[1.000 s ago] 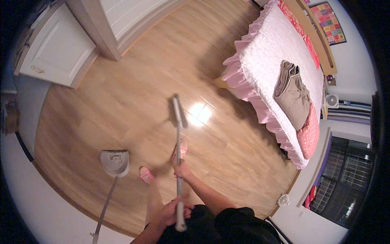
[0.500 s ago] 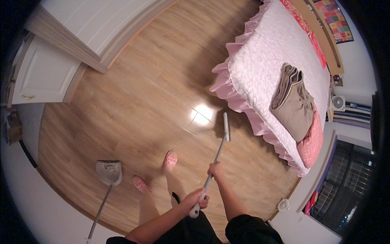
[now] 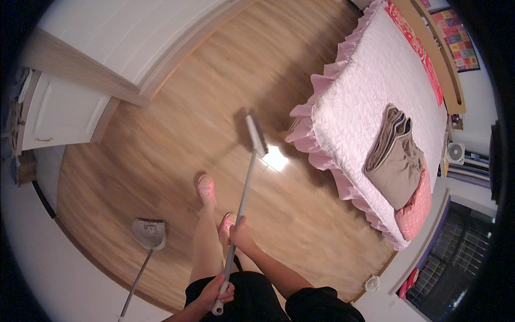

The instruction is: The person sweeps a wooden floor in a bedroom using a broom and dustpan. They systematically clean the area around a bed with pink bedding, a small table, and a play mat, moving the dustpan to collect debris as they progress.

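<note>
A long grey-handled broom [image 3: 247, 185] slants away from my body across the wood floor. Its pale head with dark bristles points to the far side, left of the bed, and a shadow lies beside it; whether the bristles touch the floor I cannot tell. My left hand [image 3: 215, 293] is wrapped round the handle near its butt end, close to my black shorts. Farther up, my right hand [image 3: 242, 235] grips the same handle with fingers closed. Pink slippers [image 3: 206, 189] are on my feet, one partly behind the right hand.
On the left a long-handled dustpan [image 3: 152, 236] stands near the wall. The bed [image 3: 357, 112], with a frilled pink skirt, fills the right side and bears folded brown trousers [image 3: 394, 166] and a pink pillow [image 3: 414, 206]. A white cabinet door [image 3: 67, 115] is at the far left.
The broom head has swung left and farther away from the bed's skirt. Both hands moved left with the handle, the left one also nearer my body. My feet have stepped.
</note>
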Motion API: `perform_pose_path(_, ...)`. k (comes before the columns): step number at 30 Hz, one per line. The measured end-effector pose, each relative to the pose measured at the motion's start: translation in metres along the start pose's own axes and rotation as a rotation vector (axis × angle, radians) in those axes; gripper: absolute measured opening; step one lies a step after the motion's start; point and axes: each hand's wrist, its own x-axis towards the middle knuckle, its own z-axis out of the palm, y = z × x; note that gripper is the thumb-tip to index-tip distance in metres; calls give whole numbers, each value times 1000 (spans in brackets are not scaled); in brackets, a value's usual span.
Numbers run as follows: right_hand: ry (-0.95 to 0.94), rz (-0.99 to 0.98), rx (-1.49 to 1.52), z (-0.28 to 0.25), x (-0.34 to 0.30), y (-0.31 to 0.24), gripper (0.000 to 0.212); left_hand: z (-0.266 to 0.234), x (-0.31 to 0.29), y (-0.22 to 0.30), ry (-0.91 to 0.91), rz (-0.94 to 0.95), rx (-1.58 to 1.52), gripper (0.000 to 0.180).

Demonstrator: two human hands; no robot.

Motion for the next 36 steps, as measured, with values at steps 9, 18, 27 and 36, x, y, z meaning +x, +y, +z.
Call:
perform_pose_path(9,0,-4,-95,-39,124,-97,21,89,35,127,-96,44,-239,22)
perform_pose_path(18,169,40,32,-54,153,-202,19,145,40,221,-102,-48,-98,32)
perform_pose_path(27,266,9,-197,-93,225,-189,25,191,96,268,55,-109,48,30)
perform_pose_path(36,126,98,188,-106,193,-283,30,255,75,293,123,-125,47,33)
